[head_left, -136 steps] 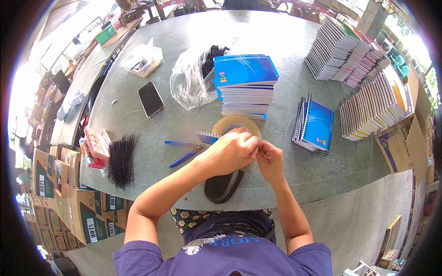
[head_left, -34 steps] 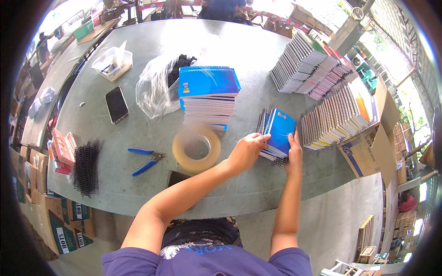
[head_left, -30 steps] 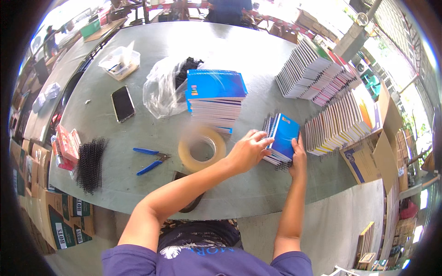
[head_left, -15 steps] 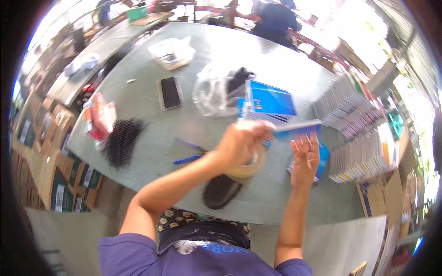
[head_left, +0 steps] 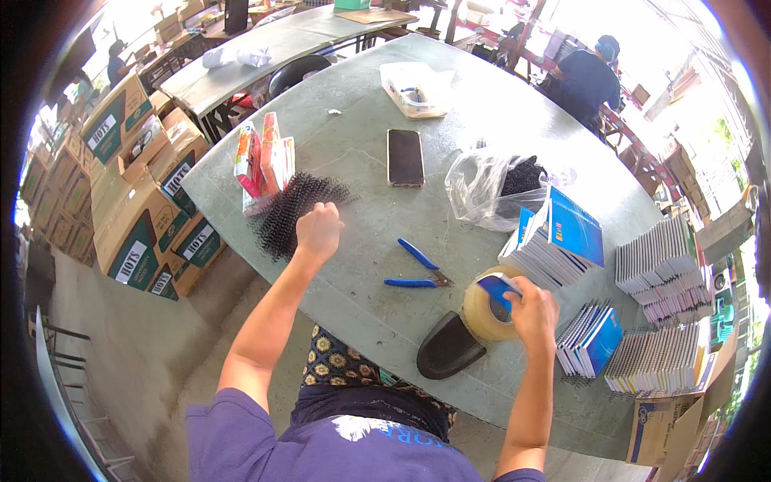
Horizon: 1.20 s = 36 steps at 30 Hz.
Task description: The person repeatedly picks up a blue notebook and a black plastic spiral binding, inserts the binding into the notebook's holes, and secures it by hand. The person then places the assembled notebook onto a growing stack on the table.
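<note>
My left hand (head_left: 320, 231) is closed at the right edge of a pile of black spiral binding coils (head_left: 281, 218). It pinches at a coil there, and its fingertips are partly hidden. My right hand (head_left: 534, 313) grips a blue-covered notebook (head_left: 498, 287) by one end, tilted, over a wide roll of clear tape (head_left: 484, 315). Beside the roll lies a dark, rounded flat pad (head_left: 450, 347). Blue-handled cutting pliers (head_left: 418, 269) rest on the table between my hands. Behind the right hand stands a stack of blue notebooks (head_left: 554, 238).
Coil-bound notebooks (head_left: 590, 341) and taller rows of books (head_left: 658, 261) fill the right side. A phone (head_left: 405, 158), a white tub (head_left: 416, 90) and a clear plastic bag (head_left: 482, 193) lie farther back. Red packs (head_left: 261, 161) stand left; cartons (head_left: 144, 217) are stacked beyond the table.
My left hand has moved left from the table's middle to the coils. My right hand, formerly spread beside the notebook, now grips it nearer the tape roll. The view has turned left.
</note>
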Tool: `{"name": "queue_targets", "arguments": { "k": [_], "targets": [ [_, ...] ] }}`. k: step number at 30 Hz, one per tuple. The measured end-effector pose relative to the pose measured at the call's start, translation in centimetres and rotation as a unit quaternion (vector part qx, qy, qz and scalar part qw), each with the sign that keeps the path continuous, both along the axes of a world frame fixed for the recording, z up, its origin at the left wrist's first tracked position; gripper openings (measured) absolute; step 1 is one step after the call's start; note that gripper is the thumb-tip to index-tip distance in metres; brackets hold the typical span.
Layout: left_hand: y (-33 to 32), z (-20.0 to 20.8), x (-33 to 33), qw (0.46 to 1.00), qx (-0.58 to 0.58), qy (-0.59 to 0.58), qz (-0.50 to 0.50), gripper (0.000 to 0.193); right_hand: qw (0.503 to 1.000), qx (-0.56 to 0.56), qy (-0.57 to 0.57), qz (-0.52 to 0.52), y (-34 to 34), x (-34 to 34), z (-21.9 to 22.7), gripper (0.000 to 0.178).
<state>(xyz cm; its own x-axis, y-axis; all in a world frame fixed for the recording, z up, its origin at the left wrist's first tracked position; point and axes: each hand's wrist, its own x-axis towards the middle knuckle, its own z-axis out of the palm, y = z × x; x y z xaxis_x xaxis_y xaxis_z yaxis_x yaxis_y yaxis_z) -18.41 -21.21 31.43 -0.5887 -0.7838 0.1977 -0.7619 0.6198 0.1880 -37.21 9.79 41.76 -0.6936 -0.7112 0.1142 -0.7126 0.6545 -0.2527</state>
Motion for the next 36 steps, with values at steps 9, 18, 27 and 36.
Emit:
{"name": "queue_targets", "arguments": {
  "k": [9, 18, 27, 36],
  "targets": [
    [-1.7, -1.5, -0.4, 0.997, -0.008, 0.036, -0.071, 0.025, 0.978, -0.197, -0.046, 0.052, -0.4, -0.1, -1.0, 0.023],
    [3.8, 4.5, -2.6, 0.933, 0.207, 0.232, -0.183, 0.04, 0.982, -0.168, -0.081, 0.037, -0.4, 0.0, -1.1, 0.018],
    [13.5, 5.4, -7.8, 0.796, 0.378, 0.135, -0.453, 0.048, 0.982, -0.158, -0.102, 0.025, 0.3, -0.3, -0.7, 0.017],
    [15.6, 5.9, -7.9, 0.819, 0.247, 0.335, -0.396, 0.013, 0.98, -0.138, -0.139, 0.04, 0.3, -0.2, 0.2, 0.018]
  ]
}}
